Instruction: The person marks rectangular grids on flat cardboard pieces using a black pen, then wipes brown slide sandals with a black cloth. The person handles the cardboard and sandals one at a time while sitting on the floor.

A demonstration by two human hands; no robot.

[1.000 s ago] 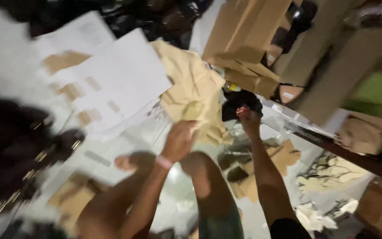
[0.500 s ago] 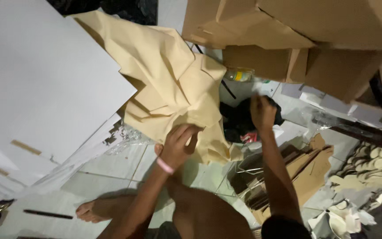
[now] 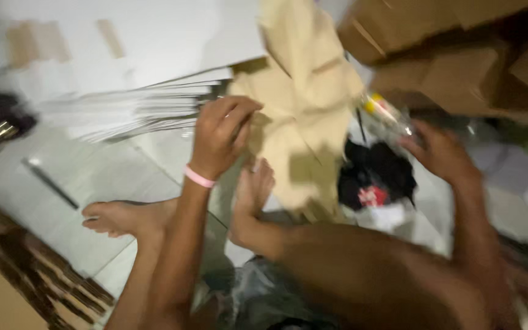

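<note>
The crumpled tan paper sheet [image 3: 304,104] lies draped over the floor clutter, just ahead of the seated person's bare feet, with its upper part rising toward the cardboard boxes [image 3: 459,55].

Change of state: half a second ago the left hand rested low on the sheet's lower fold. It now sits higher, at the sheet's left edge, and the view has swung so that the sheet fills the centre. The right hand, which was raised over the dark bundle, has moved off to that bundle's right. Judgement: the work on the sheet continues from the left side only; the right hand is occupied elsewhere.

Left hand [image 3: 218,137]: fingers [image 3: 239,110] curled narrow, tips meeting the sheet's edge. Motion blur prevents confirming a closed pinch; contact is apparent, a firm hold is not. A pink wristband [image 3: 198,177] sits on that wrist.

Right hand [image 3: 438,153]: fingers spread loosely, near a clear plastic wrapper with a yellow item [image 3: 386,116]. I cannot tell whether it holds anything. It is apart from the sheet.

Surroundings: a black cloth bundle with a red patch [image 3: 377,177] lies just right of the sheet. A stack of white boards [image 3: 135,110] lies to the left, touching or nearly touching the sheet. The floor [image 3: 87,183] is pale tile.
</note>
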